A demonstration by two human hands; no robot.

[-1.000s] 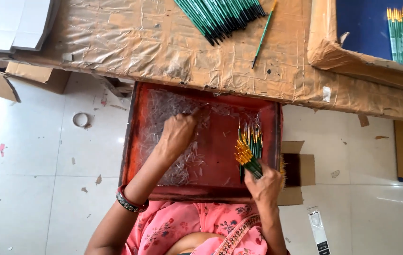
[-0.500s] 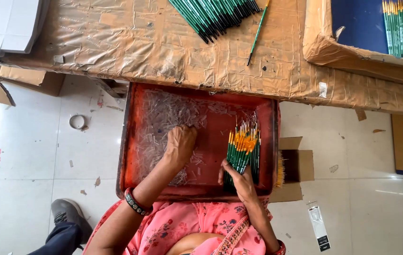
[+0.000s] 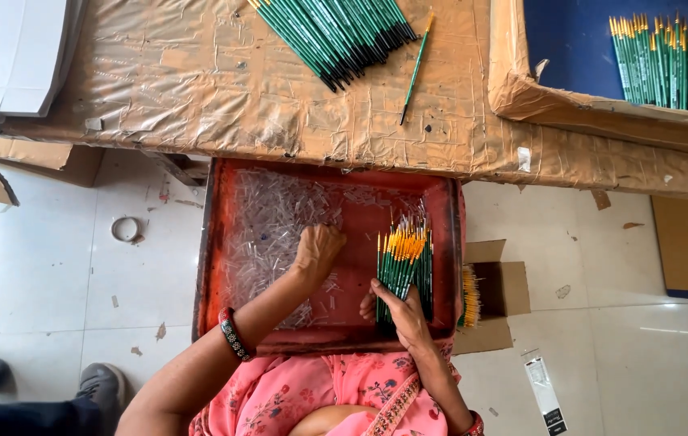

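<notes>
A red tray [image 3: 444, 266] on my lap holds many small clear plastic tubes [image 3: 267, 222]. My left hand [image 3: 317, 250] is curled, knuckles up, down among these tubes near the tray's middle. My right hand [image 3: 400, 308] grips a bundle of green-handled paintbrushes with orange tips [image 3: 403, 260], held upright-fanned over the tray's right side.
A taped cardboard tabletop [image 3: 198, 89] lies beyond the tray with a pile of green brushes [image 3: 336, 32] and one loose brush [image 3: 415, 69]. A cardboard box with more brushes [image 3: 671, 60] sits far right. A small open box [image 3: 493, 291] lies by the tray. A tape ring [image 3: 124, 228] and someone's shoes [image 3: 98, 387] are on the floor.
My left hand has moved from the tray's far edge down toward its middle. My right hand with the brush bundle has shifted left, and the view has tilted.
</notes>
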